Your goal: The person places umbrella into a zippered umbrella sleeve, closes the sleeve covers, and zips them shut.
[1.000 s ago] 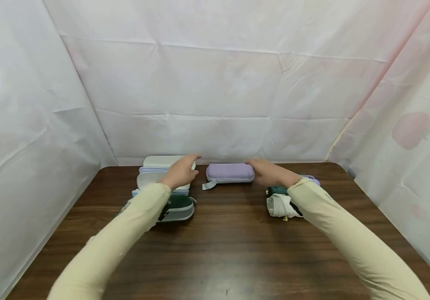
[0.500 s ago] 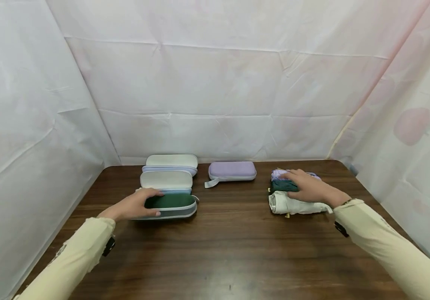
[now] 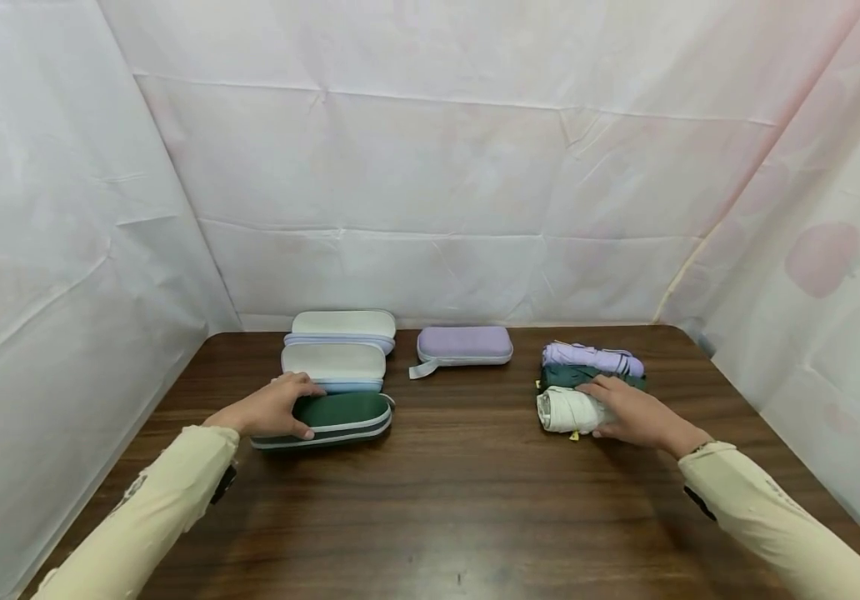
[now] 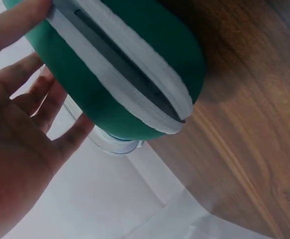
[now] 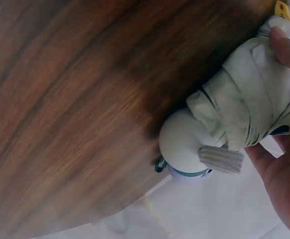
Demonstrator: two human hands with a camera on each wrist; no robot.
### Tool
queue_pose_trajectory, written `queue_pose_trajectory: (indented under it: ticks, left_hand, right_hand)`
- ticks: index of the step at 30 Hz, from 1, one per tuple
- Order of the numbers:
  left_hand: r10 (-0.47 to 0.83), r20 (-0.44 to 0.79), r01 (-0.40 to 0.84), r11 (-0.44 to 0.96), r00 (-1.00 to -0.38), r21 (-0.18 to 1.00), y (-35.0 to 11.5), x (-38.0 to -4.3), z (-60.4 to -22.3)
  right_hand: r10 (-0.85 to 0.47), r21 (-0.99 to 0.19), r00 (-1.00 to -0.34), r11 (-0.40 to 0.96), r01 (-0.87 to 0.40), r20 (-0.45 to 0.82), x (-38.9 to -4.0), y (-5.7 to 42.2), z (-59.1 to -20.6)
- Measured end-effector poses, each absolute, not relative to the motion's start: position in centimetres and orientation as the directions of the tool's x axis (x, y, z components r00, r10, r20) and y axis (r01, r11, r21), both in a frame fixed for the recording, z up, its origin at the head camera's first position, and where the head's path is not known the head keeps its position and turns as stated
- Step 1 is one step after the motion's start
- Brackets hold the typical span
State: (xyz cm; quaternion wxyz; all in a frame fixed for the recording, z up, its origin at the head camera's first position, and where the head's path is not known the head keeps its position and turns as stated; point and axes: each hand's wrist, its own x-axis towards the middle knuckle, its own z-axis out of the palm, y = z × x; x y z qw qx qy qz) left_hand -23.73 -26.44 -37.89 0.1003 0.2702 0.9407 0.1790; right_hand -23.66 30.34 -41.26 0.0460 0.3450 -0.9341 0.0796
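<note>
My left hand point(image 3: 268, 410) grips the left end of a dark green zippered case point(image 3: 351, 408), thumb along its front side and fingers over the back. Up close in the left wrist view, the green case point(image 4: 97, 97) shows a pale zipper band with a slit between its halves. My right hand point(image 3: 636, 414) holds a white folded umbrella point(image 3: 568, 410) from above, covering its right part. In the right wrist view the umbrella point(image 5: 249, 89) has wrapped fabric, a rounded white handle end and a grey strap. Right behind it lie a dark green folded umbrella point(image 3: 568, 375) and a lilac one point(image 3: 587, 358).
Two white-topped cases with blue sides, the nearer case point(image 3: 332, 360) and the farther case point(image 3: 343, 322), lie behind the green one. A lilac case point(image 3: 465, 342) with a grey tab sits at the back middle of the wooden table point(image 3: 445, 492). White cloth point(image 3: 430, 167) hangs behind.
Both hands have drawn back from the rear of the table, apart from each other. The left now grips the green case, whose left end has swung nearer; the right holds the white umbrella.
</note>
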Motion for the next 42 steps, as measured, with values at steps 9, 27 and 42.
queue_pose_trajectory:
  ticks: [9,27,42]
  left_hand:
    - [0.548,-0.145,0.413,0.755,-0.824,0.51,-26.3,-24.1,-38.0]
    - [0.549,-0.159,0.356,0.708,-0.821,0.609,-23.7,-24.4,-36.4]
    - [0.646,-0.131,0.423,0.626,-0.752,0.655,-16.5,-25.4,-35.4]
  right_hand:
    - [-0.625,-0.118,-0.767,0.758,-0.641,0.147,-23.5,30.3,-41.6]
    - [-0.614,-0.113,-0.78,0.772,-0.625,0.121,-23.3,29.9,-41.1]
    - [-0.61,-0.123,-0.784,0.774,-0.621,0.118,-23.4,29.7,-41.1]
